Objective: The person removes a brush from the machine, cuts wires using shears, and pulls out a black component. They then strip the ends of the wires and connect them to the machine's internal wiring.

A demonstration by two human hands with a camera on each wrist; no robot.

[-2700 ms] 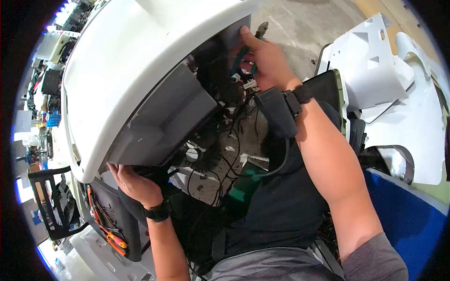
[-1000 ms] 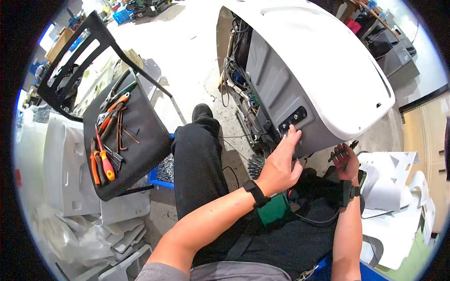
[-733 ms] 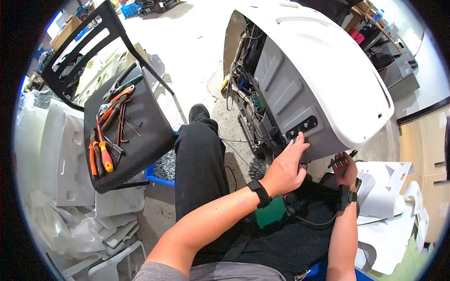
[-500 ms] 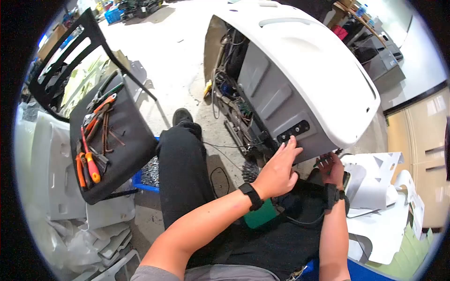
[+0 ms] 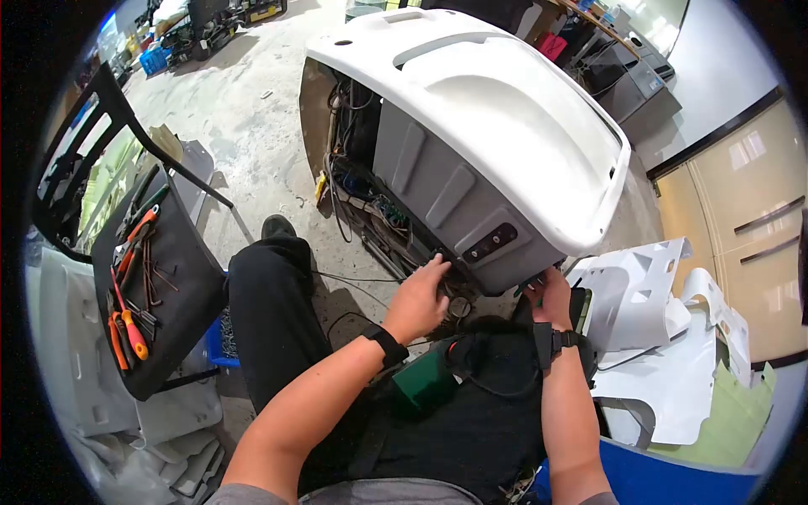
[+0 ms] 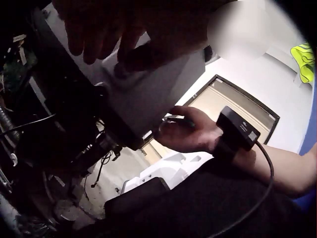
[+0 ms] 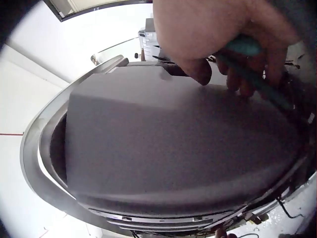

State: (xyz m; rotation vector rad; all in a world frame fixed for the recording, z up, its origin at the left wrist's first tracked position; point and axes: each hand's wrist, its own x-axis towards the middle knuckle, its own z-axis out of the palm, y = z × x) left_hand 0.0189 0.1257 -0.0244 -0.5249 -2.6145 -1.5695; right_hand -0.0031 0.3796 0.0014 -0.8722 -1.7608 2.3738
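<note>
White cover (image 5: 522, 101): resting tilted, upper middle of the head view, fitted over the gray panel (image 5: 438, 189); best supported at an edge against rocking, by judgement.

Left hand (image 5: 418, 299): fingers loosely bent at the lower edge of the gray panel, beside the open side; gripping nothing visible, exact contact impossible to tell.

Right hand (image 5: 551, 299): curled round the green-handled tool (image 7: 255, 82), at the panel's lower right corner, well apart from the left.

Green-handled tool: lying across the palm, working end hard to make out; probably best angled away from the panel, to spare its surface from scratches.

Cables (image 5: 337, 202): looped out of the open side, left of the panel; likely easy to snag or pinch, so best checked along the whole seam before any push or pull.

Black plate (image 5: 490, 242): set near the panel's lower end, between the hands and slightly above; better not used as a handle.

Chair (image 5: 189, 252): at left of frame, carrying hand tools (image 5: 135, 335); suited to setting down the green-handled tool should both palms be needed.
</note>
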